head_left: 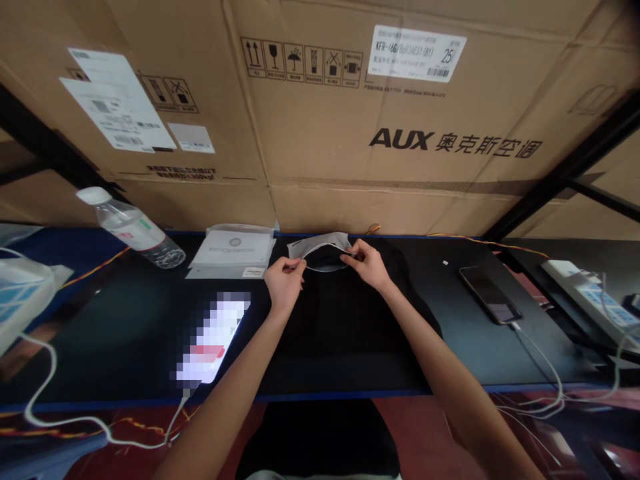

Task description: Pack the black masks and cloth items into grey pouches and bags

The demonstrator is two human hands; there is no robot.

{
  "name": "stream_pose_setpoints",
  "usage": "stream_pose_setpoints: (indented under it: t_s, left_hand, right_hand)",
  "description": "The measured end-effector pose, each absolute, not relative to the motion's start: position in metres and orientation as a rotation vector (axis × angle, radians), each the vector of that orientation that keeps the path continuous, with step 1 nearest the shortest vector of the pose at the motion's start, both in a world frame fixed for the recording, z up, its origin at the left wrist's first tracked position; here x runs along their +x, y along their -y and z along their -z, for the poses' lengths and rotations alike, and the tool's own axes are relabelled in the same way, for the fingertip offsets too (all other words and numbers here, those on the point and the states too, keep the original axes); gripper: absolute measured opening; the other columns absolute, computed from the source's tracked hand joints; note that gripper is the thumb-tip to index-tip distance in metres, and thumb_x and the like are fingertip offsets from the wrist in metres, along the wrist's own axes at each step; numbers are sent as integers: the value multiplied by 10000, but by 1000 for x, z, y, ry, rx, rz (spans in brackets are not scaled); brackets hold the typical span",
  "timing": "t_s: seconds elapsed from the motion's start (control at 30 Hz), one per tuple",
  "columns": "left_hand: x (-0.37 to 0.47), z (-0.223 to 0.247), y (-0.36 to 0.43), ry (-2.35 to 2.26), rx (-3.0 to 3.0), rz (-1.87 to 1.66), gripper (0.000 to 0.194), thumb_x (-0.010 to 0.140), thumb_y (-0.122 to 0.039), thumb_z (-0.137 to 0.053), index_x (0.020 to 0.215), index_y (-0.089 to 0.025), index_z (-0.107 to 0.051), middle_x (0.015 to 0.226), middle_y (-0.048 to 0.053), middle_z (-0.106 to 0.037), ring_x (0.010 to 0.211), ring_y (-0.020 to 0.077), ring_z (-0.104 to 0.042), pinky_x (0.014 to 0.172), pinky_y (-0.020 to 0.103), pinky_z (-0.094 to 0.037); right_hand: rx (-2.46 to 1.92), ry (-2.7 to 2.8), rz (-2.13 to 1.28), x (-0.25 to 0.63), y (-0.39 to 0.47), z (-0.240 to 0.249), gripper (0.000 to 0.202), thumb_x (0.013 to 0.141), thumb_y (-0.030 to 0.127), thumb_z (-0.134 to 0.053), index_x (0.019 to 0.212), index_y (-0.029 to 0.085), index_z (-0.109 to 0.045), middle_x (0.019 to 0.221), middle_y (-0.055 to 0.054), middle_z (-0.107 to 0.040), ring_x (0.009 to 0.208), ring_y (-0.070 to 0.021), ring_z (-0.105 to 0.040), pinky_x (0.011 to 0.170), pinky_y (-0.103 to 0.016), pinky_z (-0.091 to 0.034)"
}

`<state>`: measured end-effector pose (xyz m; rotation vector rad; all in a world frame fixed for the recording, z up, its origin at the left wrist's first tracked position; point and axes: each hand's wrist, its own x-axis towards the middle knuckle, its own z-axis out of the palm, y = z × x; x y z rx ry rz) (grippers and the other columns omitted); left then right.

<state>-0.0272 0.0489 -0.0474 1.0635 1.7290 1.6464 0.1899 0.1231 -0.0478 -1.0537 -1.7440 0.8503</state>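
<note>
A small grey-white plastic bag (320, 243) is spread at its mouth over the middle of the black table, its opening facing me. My left hand (286, 283) pinches the left edge of the opening between thumb and fingers. The right edge is pinched by my right hand (369, 264). Dark material shows inside the opening; whether it is the bag's contents or the cloth behind, I cannot tell. Black cloth (345, 313) lies beneath and in front of the bag. Left of the bag, flat clear packets (233, 250) with grey print rest on the table.
A water bottle (137, 230) leans at the back left. A lit phone (215, 340) lies near my left forearm, and a dark phone (490, 295) on a cable lies right. Power strips (590, 293) and white cables are at the sides. Large cardboard boxes (320, 147) stand behind the table.
</note>
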Motion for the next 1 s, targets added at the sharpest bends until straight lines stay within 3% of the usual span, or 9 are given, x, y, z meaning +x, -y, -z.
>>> stream_pose_setpoints:
  t_s: [0.1, 0.2, 0.33, 0.47, 0.6, 0.7, 0.8, 0.9, 1.0]
  left_hand:
    - [-27, 49, -51, -1763, 1065, -1632, 221, 772, -391, -747, 744, -204, -633, 475, -58, -531, 372, 119, -487, 378, 223, -346]
    - [-27, 48, -52, -1852, 1127, -1601, 159, 791, -331, -722, 832, -211, -626, 618, -39, -615, 438, 120, -534, 448, 235, -395]
    - [-27, 44, -53, -2080, 1359, -1519, 371, 765, -166, -680, 1130, -228, -659, 948, 14, -732, 593, 134, -608, 665, 287, -478]
    - [-28, 43, -52, -2081, 1452, -1394, 347, 823, -220, -650, 1154, -240, -753, 677, -11, -665, 586, 189, -605, 702, 327, -477]
    - [-29, 47, -51, -1986, 1334, -1454, 317, 834, -278, -646, 1110, -229, -793, 519, -39, -576, 528, 196, -603, 678, 322, -494]
    - [-27, 48, -50, -1987, 1331, -1468, 255, 829, -250, -630, 1038, -211, -771, 535, -35, -591, 522, 196, -616, 681, 321, -508]
    - [-21, 44, -49, -2120, 1428, -1454, 144, 816, -191, -630, 938, -206, -705, 670, 10, -666, 660, 223, -681, 744, 331, -521]
    - [-13, 40, -46, -2244, 1520, -1363, 112, 837, -146, -620, 928, -205, -646, 834, 69, -725, 826, 252, -721, 817, 345, -523]
    - [-10, 43, -45, -2267, 1584, -1292, 108, 870, -135, -608, 954, -202, -618, 942, 103, -743, 895, 260, -728, 822, 344, -520]
  right_hand:
    - [-1058, 1676, -839, 187, -123, 52, 351, 783, 492, -766, 711, 235, -538, 697, 23, -597, 619, -144, -474, 619, -289, -377]
    - [-1101, 1638, -825, 186, -125, 57, 363, 775, 504, -769, 715, 237, -530, 678, 26, -588, 615, -148, -498, 620, -294, -395]
    - [-1087, 1664, -833, 189, -125, 62, 360, 774, 498, -765, 947, 251, -569, 688, 52, -586, 614, -157, -532, 624, -298, -424]
    - [-1111, 1869, -808, 193, -118, 55, 537, 873, 448, -670, 1370, 286, -549, 726, 44, -625, 636, -178, -575, 668, -318, -458]
    - [-1133, 2003, -693, 194, -113, 49, 585, 898, 405, -657, 1473, 345, -564, 933, -6, -719, 640, -167, -581, 715, -342, -495]
    - [-1160, 1975, -688, 192, -115, 50, 501, 898, 407, -655, 1394, 334, -642, 822, 12, -698, 608, -169, -562, 686, -330, -482]
    - [-1194, 1884, -698, 191, -117, 54, 330, 864, 429, -686, 1150, 273, -732, 693, 20, -646, 585, -175, -541, 640, -314, -447]
    - [-1157, 1778, -676, 189, -117, 59, 234, 808, 454, -732, 887, 239, -680, 842, -21, -715, 656, -175, -571, 672, -315, -451]
    - [-1204, 1657, -677, 186, -117, 65, 320, 763, 498, -768, 760, 238, -582, 732, 3, -659, 628, -158, -532, 636, -302, -413]
